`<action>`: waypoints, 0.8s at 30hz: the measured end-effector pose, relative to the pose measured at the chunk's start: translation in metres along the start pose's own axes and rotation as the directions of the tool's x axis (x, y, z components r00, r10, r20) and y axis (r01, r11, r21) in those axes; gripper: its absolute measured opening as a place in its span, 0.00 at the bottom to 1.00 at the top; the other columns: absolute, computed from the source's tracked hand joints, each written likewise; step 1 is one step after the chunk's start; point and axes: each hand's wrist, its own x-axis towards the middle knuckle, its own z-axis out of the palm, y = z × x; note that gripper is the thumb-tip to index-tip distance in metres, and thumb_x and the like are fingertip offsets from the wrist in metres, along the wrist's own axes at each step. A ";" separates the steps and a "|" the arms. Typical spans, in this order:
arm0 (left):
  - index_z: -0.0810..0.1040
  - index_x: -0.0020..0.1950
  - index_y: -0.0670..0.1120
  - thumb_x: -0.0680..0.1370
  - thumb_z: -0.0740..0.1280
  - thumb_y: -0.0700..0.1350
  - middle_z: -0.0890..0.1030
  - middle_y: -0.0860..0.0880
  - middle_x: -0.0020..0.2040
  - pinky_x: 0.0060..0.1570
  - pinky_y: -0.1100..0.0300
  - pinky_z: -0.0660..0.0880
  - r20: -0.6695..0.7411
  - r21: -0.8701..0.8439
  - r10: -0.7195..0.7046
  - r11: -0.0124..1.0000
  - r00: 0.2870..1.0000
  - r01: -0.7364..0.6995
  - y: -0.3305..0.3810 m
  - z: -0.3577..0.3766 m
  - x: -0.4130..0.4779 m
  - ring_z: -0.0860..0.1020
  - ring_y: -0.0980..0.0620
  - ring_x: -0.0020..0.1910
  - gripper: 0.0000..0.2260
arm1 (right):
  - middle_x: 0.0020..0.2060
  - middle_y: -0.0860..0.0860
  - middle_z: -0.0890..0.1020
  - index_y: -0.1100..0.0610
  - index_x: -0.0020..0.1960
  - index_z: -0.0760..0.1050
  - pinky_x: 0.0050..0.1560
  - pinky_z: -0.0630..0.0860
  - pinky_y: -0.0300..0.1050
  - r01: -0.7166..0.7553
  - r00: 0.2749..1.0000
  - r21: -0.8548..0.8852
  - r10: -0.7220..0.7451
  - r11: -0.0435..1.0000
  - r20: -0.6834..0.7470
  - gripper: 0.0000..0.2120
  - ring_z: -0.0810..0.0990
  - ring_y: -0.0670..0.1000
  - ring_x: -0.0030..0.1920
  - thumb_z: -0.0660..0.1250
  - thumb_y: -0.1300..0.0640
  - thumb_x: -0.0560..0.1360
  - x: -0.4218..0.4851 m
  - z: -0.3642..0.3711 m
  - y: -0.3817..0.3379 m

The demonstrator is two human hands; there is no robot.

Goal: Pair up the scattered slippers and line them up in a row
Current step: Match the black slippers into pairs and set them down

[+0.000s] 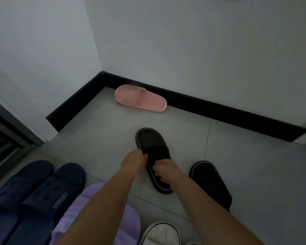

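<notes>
Black slipper [149,144] with thin white trim, mid-floor, open heel end toward wall, strap and toe end toward camera. Gripped by both hands. Left hand [133,162] curled at near-left edge of strap, fingertips pinching strap. Right hand [165,171] curled over right rim near toe end, fingers hooked on sole edge. Lifted or flat on tile: cannot tell.

Second black slipper [208,181] just to the right, same white trim, not touching the first, flat on floor, lower part hidden behind right forearm.

Pink slipper [140,98] alone at far side, lying lengthwise along black skirting board [219,110], near room corner, well apart from black ones.

Navy slippers [42,197] bottom left, side by side, touching, soles down, small label on strap of right-hand one.

Purple slipper [129,225] bottom centre, just beside navy pair, mostly covered by left forearm. Second purple one: not visible.

White slipper [161,232] with dark trim at bottom edge, right of purple, cut off by frame.

Grey tiled floor [254,165], white wall [201,50], dark door frame [7,124] at left edge. Dim lighting throughout.
</notes>
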 end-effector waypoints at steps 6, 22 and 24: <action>0.75 0.46 0.41 0.78 0.59 0.45 0.80 0.38 0.48 0.39 0.55 0.65 -0.311 -0.111 0.110 0.982 0.944 -0.151 0.027 -0.014 -0.018 0.77 0.38 0.47 0.08 | 0.42 0.52 0.80 0.60 0.62 0.71 0.49 0.72 0.43 0.172 0.894 -0.228 -0.249 0.958 -0.371 0.19 0.80 0.54 0.47 0.68 0.55 0.73 -0.001 -0.054 -0.003; 0.52 0.76 0.51 0.64 0.70 0.68 0.60 0.45 0.73 0.68 0.46 0.62 0.410 0.104 0.418 0.861 0.810 -0.497 0.126 0.081 -0.082 0.55 0.42 0.71 0.48 | 0.58 0.59 0.80 0.59 0.61 0.77 0.49 0.72 0.43 -0.279 0.858 -0.643 -0.115 0.713 -0.500 0.15 0.79 0.59 0.56 0.61 0.59 0.77 -0.053 -0.274 0.103; 0.53 0.76 0.50 0.64 0.71 0.66 0.63 0.46 0.71 0.66 0.47 0.66 0.351 0.174 0.451 0.830 0.821 -0.530 0.125 0.084 -0.081 0.57 0.43 0.70 0.47 | 0.59 0.59 0.79 0.62 0.61 0.75 0.52 0.73 0.43 -0.283 0.907 -0.635 -0.015 0.719 -0.421 0.15 0.78 0.58 0.56 0.60 0.60 0.77 -0.049 -0.258 0.121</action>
